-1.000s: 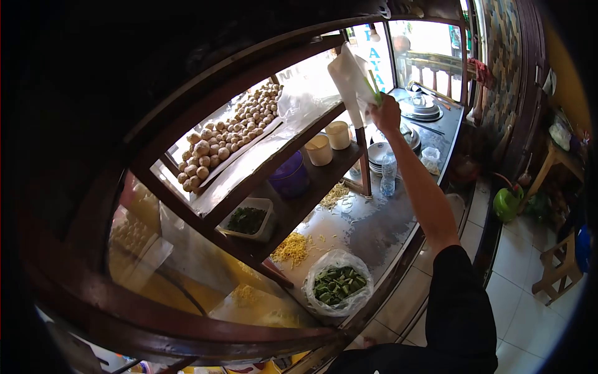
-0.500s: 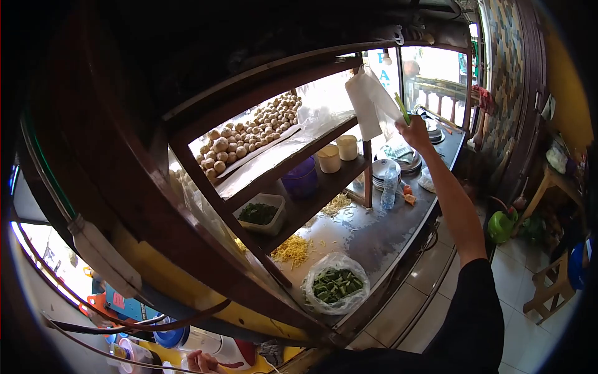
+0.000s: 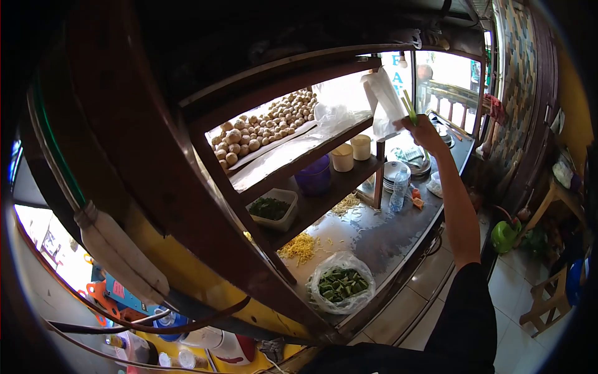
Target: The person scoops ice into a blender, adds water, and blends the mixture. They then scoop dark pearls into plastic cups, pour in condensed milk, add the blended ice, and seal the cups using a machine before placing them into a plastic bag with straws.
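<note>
Overhead, right hand (image 3: 427, 129) raised at arm's length, fingers closed around a thin green strip (image 3: 409, 107) that sticks up out of the fist. The strip lies against the lower edge of a hanging bundle of white plastic bags (image 3: 381, 93), just above and left of the hand; cannot tell whether the fingers also pinch the bags. Left hand not in view. Directly below the hand: stack of plates (image 3: 392, 169) and a clear water bottle (image 3: 398, 193) upright on the tabletop (image 3: 380, 230). Left of the hand, a shelf (image 3: 324, 193) carries two cream tubs (image 3: 342, 157) and a purple bowl (image 3: 314, 176); the shelf above holds a tray of meatballs (image 3: 268, 124). Back toward the body: tub of chopped greens (image 3: 271, 209), loose yellow noodles (image 3: 299, 247), open bag of cut green vegetables (image 3: 341, 285).
</note>
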`<state>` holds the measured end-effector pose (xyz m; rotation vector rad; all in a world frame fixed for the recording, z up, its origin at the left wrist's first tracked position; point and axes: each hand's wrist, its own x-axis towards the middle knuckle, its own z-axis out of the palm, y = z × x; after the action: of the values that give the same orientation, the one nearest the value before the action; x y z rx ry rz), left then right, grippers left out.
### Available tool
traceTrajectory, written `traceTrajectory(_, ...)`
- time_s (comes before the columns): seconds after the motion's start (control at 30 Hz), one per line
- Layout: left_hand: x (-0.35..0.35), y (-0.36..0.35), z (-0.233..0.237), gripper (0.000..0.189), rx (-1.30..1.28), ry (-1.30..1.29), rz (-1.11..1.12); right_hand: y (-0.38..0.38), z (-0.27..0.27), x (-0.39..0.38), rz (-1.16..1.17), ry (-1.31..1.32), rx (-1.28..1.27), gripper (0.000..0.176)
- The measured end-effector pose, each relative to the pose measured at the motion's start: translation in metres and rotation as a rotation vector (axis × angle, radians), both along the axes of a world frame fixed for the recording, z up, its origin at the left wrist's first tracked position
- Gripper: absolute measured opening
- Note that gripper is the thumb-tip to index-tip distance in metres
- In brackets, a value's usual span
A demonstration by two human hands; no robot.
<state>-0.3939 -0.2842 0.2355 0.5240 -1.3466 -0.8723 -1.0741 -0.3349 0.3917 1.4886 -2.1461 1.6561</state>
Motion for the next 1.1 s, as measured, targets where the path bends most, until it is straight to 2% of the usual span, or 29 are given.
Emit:
traceTrajectory(0.03, 0.001, 0.002, -0.001, 0.035, 0.008, 0.002, 0.007, 0.002, 0.003, 0.005, 0.071, -0.128, 0.011, 0.019)
traceTrajectory(0.07, 0.001, 0.003, -0.002, 0.035, 0.013, 0.020, 0.006, -0.002, -0.001, -0.006, 0.060, 0.017, 0.040, 0.016)
traceTrajectory(0.2, -0.002, 0.004, 0.003, 0.037, 0.035, 0.028, -0.001, -0.007, 0.006, 0.000, 0.050, -0.099, 0.025, 0.020)
traceTrajectory(0.3, -0.006, 0.008, 0.005, 0.038, 0.043, 0.034, 0.021, -0.021, -0.001, -0.033, 0.078, -0.063, 0.071, 0.024)
traceTrajectory(0.43, -0.005, 0.010, -0.002, 0.037, 0.004, 0.091, 0.053, -0.015, 0.000, -0.028, 0.130, 0.004, 0.156, 0.025)
traceTrajectory(0.5, -0.005, 0.013, -0.001, 0.037, 0.014, 0.101, 0.036, 0.000, 0.006, 0.000, 0.201, -0.197, 0.141, 0.023)
traceTrajectory(0.57, -0.005, 0.016, 0.002, 0.036, 0.023, 0.112, 0.019, 0.001, -0.002, -0.003, 0.238, -0.181, 0.172, 0.022)
traceTrajectory(0.63, -0.007, 0.019, 0.004, 0.038, -0.030, 0.180, -0.068, -0.005, -0.022, 0.001, 0.117, -0.028, 0.058, 0.022)
traceTrajectory(0.67, -0.005, 0.018, 0.002, 0.038, -0.028, 0.185, -0.063, -0.008, -0.030, 0.002, 0.006, 0.117, 0.118, 0.017)
traceTrajectory(0.7, 0.001, 0.015, -0.003, 0.039, -0.079, 0.207, -0.193, -0.010, -0.041, 0.004, -0.104, 0.261, 0.178, 0.014)
traceTrajectory(0.77, 0.021, 0.015, -0.017, 0.043, -0.098, 0.250, -0.404, -0.007, -0.092, 0.011, 0.353, 0.657, 0.055, 0.008)
traceTrajectory(0.8, 0.031, 0.016, -0.022, 0.046, -0.078, 0.245, -0.488, -0.008, -0.127, 0.014, 0.619, 0.877, 0.224, 0.010)
traceTrajectory(0.83, 0.036, 0.014, -0.028, 0.049, -0.072, 0.251, -0.560, -0.001, -0.162, 0.029, 0.598, 0.915, 0.518, 0.009)
traceTrajectory(0.87, 0.045, 0.003, -0.039, 0.040, -0.105, 0.194, -0.514, 0.006, -0.197, 0.045, 0.571, 0.975, 0.814, 0.009)
traceTrajectory(0.9, 0.055, 0.003, -0.048, 0.033, -0.136, 0.137, -0.441, 0.021, -0.226, 0.058, 0.498, 0.856, 0.755, 0.011)
traceTrajectory(0.93, 0.037, 0.010, -0.029, 0.034, -0.049, 0.139, -0.412, 0.037, -0.255, 0.071, 0.433, 0.730, 0.683, 0.015)
traceTrajectory(0.97, 0.013, 0.011, 0.008, 0.039, -0.057, 0.001, -0.490, 0.054, -0.265, 0.096, 0.376, 0.606, 0.600, 0.020)
traceTrajectory(1.0, 0.011, 0.009, 0.016, 0.041, -0.087, -0.087, -0.592, 0.073, -0.257, 0.106, 0.438, 0.709, 0.777, 0.022)
traceTrajectory(1.03, 0.006, 0.010, 0.027, 0.048, 0.018, -0.162, -0.590, 0.095, -0.250, 0.120, 0.199, 0.508, 0.551, 0.024)
traceTrajectory(1.1, -0.012, -0.004, 0.059, 0.052, -0.025, -0.339, -0.928, 0.140, -0.221, 0.151, -0.159, 0.427, 0.118, 0.025)
